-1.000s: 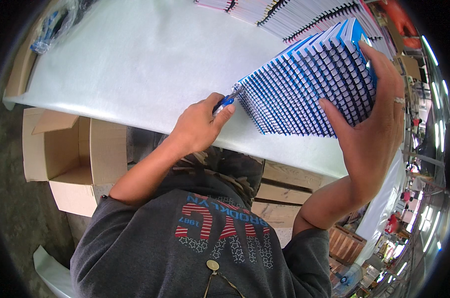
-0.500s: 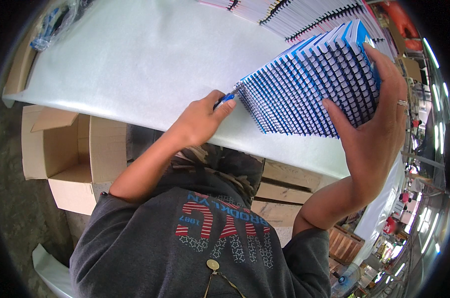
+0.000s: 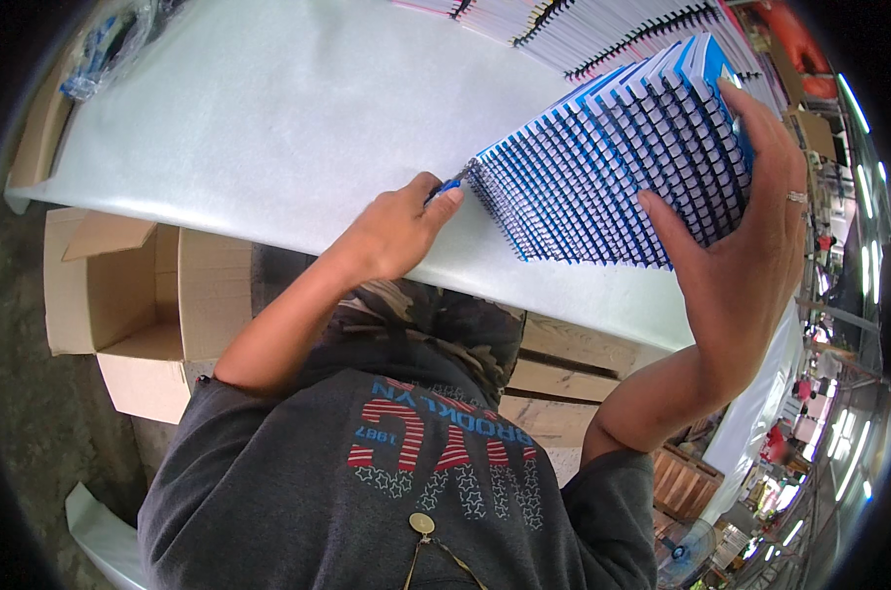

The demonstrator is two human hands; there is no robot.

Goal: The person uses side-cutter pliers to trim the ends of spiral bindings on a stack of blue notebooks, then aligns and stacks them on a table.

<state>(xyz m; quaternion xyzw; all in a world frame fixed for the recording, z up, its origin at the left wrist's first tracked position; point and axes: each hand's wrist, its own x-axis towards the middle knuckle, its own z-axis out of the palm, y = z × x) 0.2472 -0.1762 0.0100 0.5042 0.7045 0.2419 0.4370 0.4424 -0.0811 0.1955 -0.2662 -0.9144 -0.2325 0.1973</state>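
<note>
A row of spiral-bound notebooks (image 3: 603, 172) with blue covers and dark coils stands on the white table (image 3: 268, 128), its coiled spines turned toward me. My right hand (image 3: 736, 226) grips the right end of the row. The thumb lies against the coils and the fingers wrap round the outer cover. In my left hand (image 3: 401, 228) is a small pair of blue-handled pliers (image 3: 449, 186), closed in between thumb and fingers. Their metal tip is at the coil ends on the row's left edge; the exact contact is too small to make out.
More bound books with black coils (image 3: 652, 44) lie along the far side. An open cardboard box (image 3: 136, 295) is below the table's near left edge. Clear plastic wrap with something blue (image 3: 101, 54) lies at the far left. Wooden slats (image 3: 564, 379) are under the table.
My left hand and the pliers have shifted slightly, staying by the left edge of the notebooks. The right end of the row has tilted up a little under my right hand.
</note>
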